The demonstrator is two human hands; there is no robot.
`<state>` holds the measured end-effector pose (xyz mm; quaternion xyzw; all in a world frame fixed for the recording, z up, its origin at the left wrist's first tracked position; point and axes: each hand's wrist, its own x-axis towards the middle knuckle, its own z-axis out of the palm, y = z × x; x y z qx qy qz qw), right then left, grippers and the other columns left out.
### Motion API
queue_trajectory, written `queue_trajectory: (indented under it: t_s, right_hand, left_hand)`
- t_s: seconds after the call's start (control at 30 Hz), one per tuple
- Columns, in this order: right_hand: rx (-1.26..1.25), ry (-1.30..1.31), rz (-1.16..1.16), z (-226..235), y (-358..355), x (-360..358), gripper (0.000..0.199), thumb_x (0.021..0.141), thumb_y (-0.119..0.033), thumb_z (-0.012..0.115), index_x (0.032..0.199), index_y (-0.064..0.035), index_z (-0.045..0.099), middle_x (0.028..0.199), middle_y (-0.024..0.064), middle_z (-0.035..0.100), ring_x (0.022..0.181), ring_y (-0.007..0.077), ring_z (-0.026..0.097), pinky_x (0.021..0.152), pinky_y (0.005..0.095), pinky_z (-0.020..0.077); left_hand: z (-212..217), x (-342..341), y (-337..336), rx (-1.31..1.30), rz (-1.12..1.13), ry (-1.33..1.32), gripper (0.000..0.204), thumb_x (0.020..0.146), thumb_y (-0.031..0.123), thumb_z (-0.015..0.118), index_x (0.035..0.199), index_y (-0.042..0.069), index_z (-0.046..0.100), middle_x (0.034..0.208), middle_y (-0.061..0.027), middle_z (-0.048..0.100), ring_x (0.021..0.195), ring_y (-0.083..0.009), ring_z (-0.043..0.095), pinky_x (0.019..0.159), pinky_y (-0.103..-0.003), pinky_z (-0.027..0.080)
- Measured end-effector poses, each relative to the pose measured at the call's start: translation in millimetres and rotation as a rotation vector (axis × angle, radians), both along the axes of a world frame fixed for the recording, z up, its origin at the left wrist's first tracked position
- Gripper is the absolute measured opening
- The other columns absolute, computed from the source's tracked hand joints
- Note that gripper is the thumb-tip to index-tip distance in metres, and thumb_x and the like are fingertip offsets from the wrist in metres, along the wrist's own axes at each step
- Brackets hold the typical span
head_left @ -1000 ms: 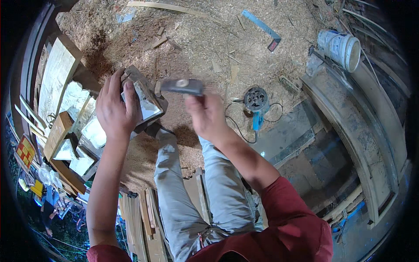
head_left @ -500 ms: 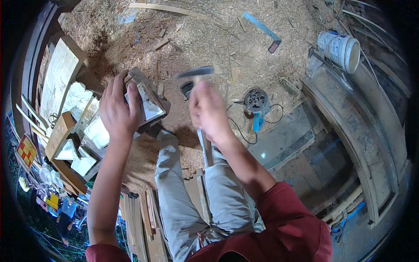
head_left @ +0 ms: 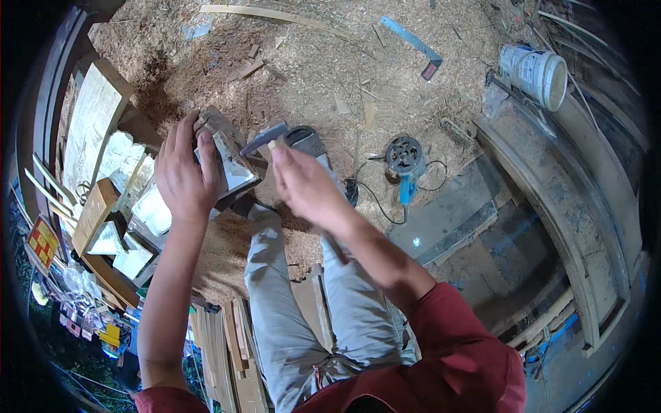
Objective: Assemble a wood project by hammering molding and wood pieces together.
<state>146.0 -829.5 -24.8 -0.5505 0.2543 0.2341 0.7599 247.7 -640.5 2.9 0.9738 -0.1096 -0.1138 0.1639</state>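
Note:
My left hand (head_left: 184, 165) is wrapped over the end of a wooden block (head_left: 235, 171), thumb and fingers on its upper side. The block has a pale, smooth face and a rough, dark edge, and it lies tilted above the sawdust. My right hand (head_left: 303, 184) grips a hammer by its wooden handle. The dark metal head of the hammer (head_left: 266, 137) is right by the block's right edge; whether they touch I cannot tell. Most of the handle is hidden under my hand and forearm. A dark shoe (head_left: 306, 141) shows behind the hammer head.
Sawdust covers the ground. A blue power tool (head_left: 406, 165) with a cord stands right of my legs. Farther off lie a blue try square (head_left: 413, 43) and a white bucket (head_left: 533, 76). Stacked boards (head_left: 96, 113) fill the left; a curved wooden frame (head_left: 564, 206) takes up the right.
The hammer has swung down and to the left with my right hand, from above my shoe to the block's edge. My left hand stays in place on the block.

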Motion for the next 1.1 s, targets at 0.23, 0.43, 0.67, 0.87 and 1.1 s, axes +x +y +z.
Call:
queue_trajectory:
  t_s: [0.23,0.43,0.67,0.87,1.1]
  right_hand:
    - [-0.016,0.137,0.089,3.1,-0.4,4.0,0.057,0.117,-0.056,0.043,0.083,-0.012,0.054,0.061,-0.0073,0.041,0.054,0.0095,0.043,0.052,0.0292,0.0397]
    - [0.302,0.256,-0.373,-10.8,-28.2,11.0,0.062,0.113,-0.068,0.04,0.083,-0.0144,0.049,0.06,-0.007,0.04,0.043,0.0057,0.034,0.039,0.0261,0.0275]
    - [0.298,0.251,-0.145,-11.6,-36.1,13.5,0.065,0.112,-0.071,0.038,0.086,-0.0124,0.051,0.061,-0.0057,0.041,0.045,0.0059,0.036,0.041,0.025,0.0266]
    - [0.238,0.31,0.111,2.5,-7.7,0.7,0.058,0.118,-0.057,0.035,0.082,-0.0132,0.051,0.06,-0.0049,0.042,0.046,0.0083,0.039,0.043,0.0287,0.0322]
    - [0.186,0.259,0.067,2.3,8.9,-5.9,0.057,0.118,-0.054,0.038,0.087,-0.0103,0.058,0.065,-0.002,0.05,0.057,0.0119,0.052,0.057,0.0326,0.0442]
  left_hand:
    - [-2.7,-0.2,-6.1,-0.008,-0.001,0.006,0.04,0.112,0.028,0.046,0.134,0.003,0.067,0.121,-0.0247,0.072,0.11,-0.0475,0.068,0.095,-0.051,0.053]
    - [3.6,3.5,-4.3,0.017,0.006,0.015,0.039,0.112,0.028,0.047,0.134,0.004,0.067,0.122,-0.0236,0.072,0.111,-0.0462,0.069,0.096,-0.05,0.053]
    - [1.6,0.8,-4.8,0.015,0.012,0.026,0.039,0.112,0.028,0.046,0.134,0.004,0.067,0.123,-0.0234,0.072,0.112,-0.0458,0.068,0.097,-0.05,0.053]
    - [4.2,0.2,1.7,0.024,0.001,0.048,0.038,0.112,0.027,0.047,0.134,0.003,0.067,0.124,-0.024,0.071,0.113,-0.0462,0.068,0.097,-0.05,0.053]
    - [1.8,0.5,0.6,0.035,-0.019,0.004,0.039,0.111,0.026,0.047,0.135,0.002,0.066,0.124,-0.0257,0.071,0.113,-0.0475,0.067,0.098,-0.051,0.052]
